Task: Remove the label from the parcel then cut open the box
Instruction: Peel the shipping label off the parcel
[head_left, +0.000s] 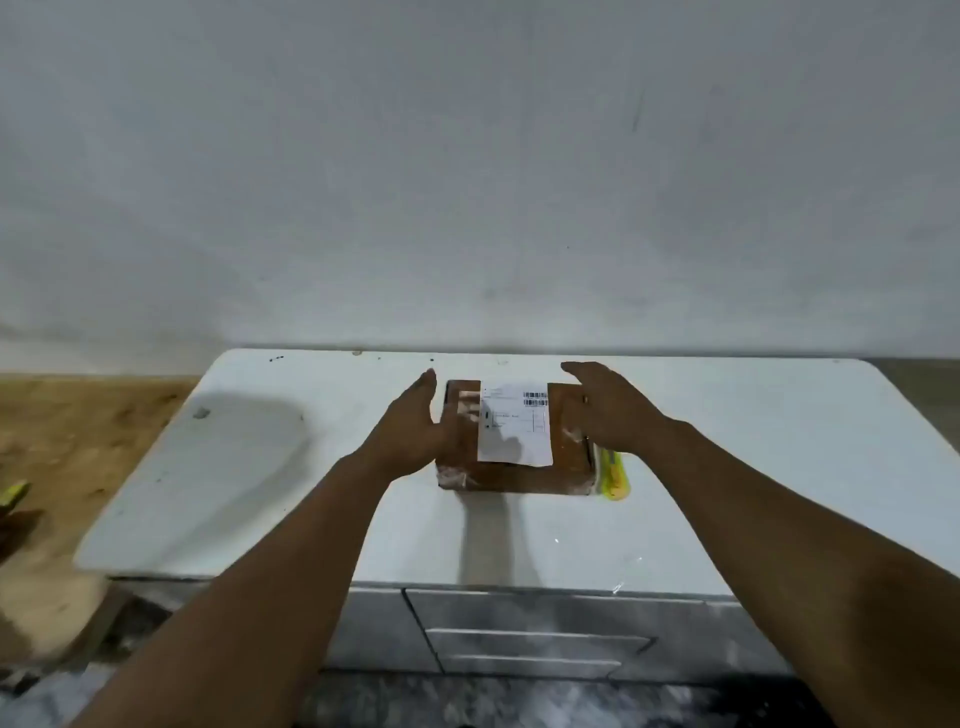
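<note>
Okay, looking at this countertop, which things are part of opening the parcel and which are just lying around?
For the job:
- cardboard parcel
- white shipping label on its top
- yellow object beside the parcel, possibly the cutter, too hidden to tell
- left hand and right hand, open at the parcel's sides

Lying about:
- yellow item on the floor, far left

A white tabletop (727, 467) with rounded corners fills the middle of the scene; its far edge sits against a plain pale wall (467, 156). Small dark specks mark the far left part of its surface. Below the near edge, a grey cabinet front (519, 634) carries horizontal drawer handles. Left of the tabletop lies a brown, mottled floor (78, 426). A small yellow-green item (14, 492) is at the far left edge; its type cannot be determined.
</note>
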